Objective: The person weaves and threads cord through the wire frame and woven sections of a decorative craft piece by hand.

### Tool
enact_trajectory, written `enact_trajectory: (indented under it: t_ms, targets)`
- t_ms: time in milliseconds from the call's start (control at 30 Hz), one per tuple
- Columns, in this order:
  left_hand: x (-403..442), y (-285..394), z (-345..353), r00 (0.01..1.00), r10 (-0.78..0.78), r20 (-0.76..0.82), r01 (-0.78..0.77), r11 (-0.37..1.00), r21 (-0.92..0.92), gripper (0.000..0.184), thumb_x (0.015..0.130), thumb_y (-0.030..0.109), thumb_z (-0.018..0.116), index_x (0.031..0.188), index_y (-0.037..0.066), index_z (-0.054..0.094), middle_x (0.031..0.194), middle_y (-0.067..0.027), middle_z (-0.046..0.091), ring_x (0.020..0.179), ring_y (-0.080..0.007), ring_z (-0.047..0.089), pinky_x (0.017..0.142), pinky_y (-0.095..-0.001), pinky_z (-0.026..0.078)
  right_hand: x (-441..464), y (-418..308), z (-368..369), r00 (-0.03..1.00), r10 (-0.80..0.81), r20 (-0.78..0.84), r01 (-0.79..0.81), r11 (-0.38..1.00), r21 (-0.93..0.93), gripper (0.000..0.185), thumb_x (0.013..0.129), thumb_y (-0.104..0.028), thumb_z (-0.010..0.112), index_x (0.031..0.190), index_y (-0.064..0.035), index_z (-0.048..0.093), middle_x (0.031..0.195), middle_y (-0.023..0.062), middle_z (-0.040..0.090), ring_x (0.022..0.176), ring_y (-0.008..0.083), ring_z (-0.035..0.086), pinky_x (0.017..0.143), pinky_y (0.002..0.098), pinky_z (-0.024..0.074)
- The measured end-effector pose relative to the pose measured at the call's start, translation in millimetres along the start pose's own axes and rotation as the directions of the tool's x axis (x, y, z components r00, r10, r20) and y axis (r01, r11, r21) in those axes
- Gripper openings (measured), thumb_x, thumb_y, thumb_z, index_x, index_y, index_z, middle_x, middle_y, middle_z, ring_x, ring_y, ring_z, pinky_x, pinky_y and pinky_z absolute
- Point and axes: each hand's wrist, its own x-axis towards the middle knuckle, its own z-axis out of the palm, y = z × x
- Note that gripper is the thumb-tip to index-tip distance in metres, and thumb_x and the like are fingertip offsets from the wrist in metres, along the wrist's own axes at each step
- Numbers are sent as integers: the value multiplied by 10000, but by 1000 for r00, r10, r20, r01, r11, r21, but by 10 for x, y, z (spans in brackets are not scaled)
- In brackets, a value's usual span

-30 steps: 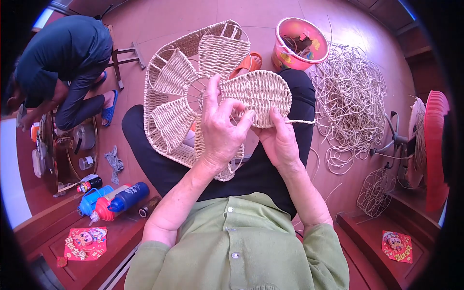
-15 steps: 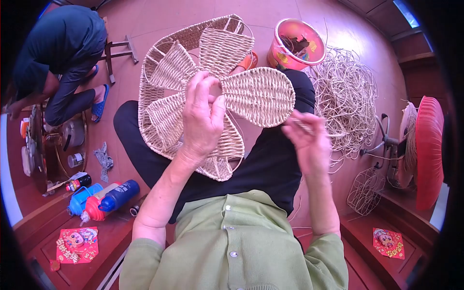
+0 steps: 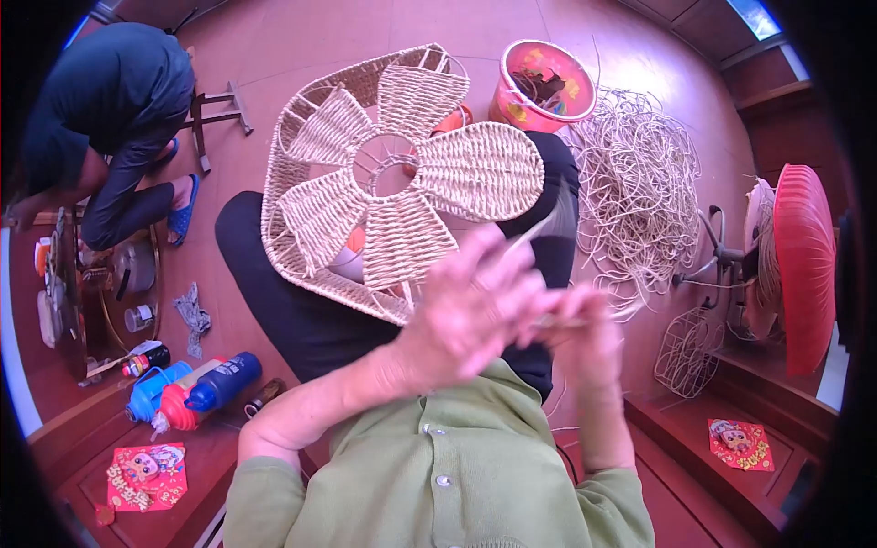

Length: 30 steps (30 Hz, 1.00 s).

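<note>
A woven basket (image 3: 285, 254) of pale twisted cord rests on my lap, tilted away from me. Its several petal-shaped panels spread around an open ring, and the rounded right panel (image 3: 482, 172) overlies my knee. Smeared by motion, my left hand (image 3: 470, 306) crosses in front of the basket's lower right edge, not visibly gripping it. Close beside it, my right hand (image 3: 582, 327) has its fingers closed on a thin cord (image 3: 555, 320). The two hands' fingertips meet or nearly meet; blur hides the contact. A pale blurred strand rises above the left fingers.
A large tangle of cord (image 3: 639, 192) lies right of my knee, behind it a pink bucket (image 3: 571, 87). A fan with a red cover (image 3: 804, 269) stands far right. Bottles (image 3: 224, 381) lie lower left. Another person (image 3: 119, 100) bends over at upper left.
My left hand has left the basket's central ring and come down to the right. My right hand has moved down and slightly inward, beside it. The basket stays on my lap.
</note>
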Motion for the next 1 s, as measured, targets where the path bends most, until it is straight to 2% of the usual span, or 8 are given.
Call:
enact_trajectory:
  t_ms: [133, 267, 367, 433, 533, 600, 700, 1000]
  targets:
    - [-421, 132, -173, 925, -205, 320, 247, 965, -94, 459, 807, 105, 772, 1243, 38, 646, 894, -78, 691, 788, -246, 661, 740, -366, 477, 21, 193, -137, 987, 157, -41, -158, 987, -36, 481, 1104, -468, 276, 851, -94, 442, 790, 207, 662, 560, 253, 633, 494, 313, 513]
    - [-593, 94, -333, 942, -179, 284, 231, 959, -162, 259, 852, 120, 749, 1086, 22, 699, 805, -81, 676, 699, -247, 646, 646, -355, 475, 82, -50, -786, 909, 132, -396, -164, 985, -48, 478, 1102, -493, 295, 797, -144, 412, 652, 105, 601, 410, 131, 453, 386, 275, 371]
    - [-667, 162, -345, 851, -365, 377, 451, 876, -170, 131, 899, 148, 706, 942, 25, 720, 767, -99, 679, 659, -265, 656, 620, -384, 490, 90, -240, -979, 932, 224, -285, -320, 878, -356, 537, 1065, -544, 402, 784, -105, 528, 670, 134, 653, 439, 137, 523, 418, 282, 415]
    - [-622, 177, -333, 759, -551, 347, 614, 783, -101, 150, 922, 175, 664, 901, 37, 718, 724, -114, 670, 638, -287, 665, 594, -410, 501, 137, -492, -707, 876, 308, -370, -382, -22, -924, 469, 972, -483, 620, 799, -49, 652, 705, 159, 698, 480, 158, 603, 465, 296, 475]
    - [-565, 203, -360, 785, -544, 297, 571, 821, -4, 164, 922, 179, 649, 847, 45, 707, 680, -123, 652, 628, -308, 666, 581, -428, 504, 9, -575, -88, 963, 243, -115, -146, 115, -983, 349, 856, -348, 759, 825, -4, 701, 828, 173, 735, 672, 202, 705, 615, 329, 553]
    - [-510, 262, -383, 758, -565, 326, 594, 805, 14, 171, 912, 184, 662, 818, 43, 686, 691, -121, 654, 626, -310, 656, 583, -420, 504, 30, -306, 133, 929, 128, 348, 216, 576, -788, 289, 808, -222, 805, 930, 6, 676, 980, 160, 734, 838, 243, 717, 750, 356, 560]
    - [-550, 292, -327, 851, -458, 257, 499, 858, -122, 172, 915, 158, 666, 816, 17, 674, 699, -127, 648, 606, -294, 638, 576, -385, 496, 97, 103, 384, 840, 97, 534, 483, 316, -817, 416, 823, -102, 791, 1172, -17, 582, 1082, 140, 675, 916, 312, 699, 818, 399, 556]
    - [-836, 115, -518, 659, -742, -120, 688, 660, -303, 68, 898, -10, 667, 963, -25, 681, 872, -45, 649, 747, -83, 595, 679, -243, 484, 316, 419, 50, 962, 160, 222, 191, 192, -963, 187, 909, -58, 679, 1085, 2, 700, 904, 160, 622, 772, 337, 663, 684, 423, 529]
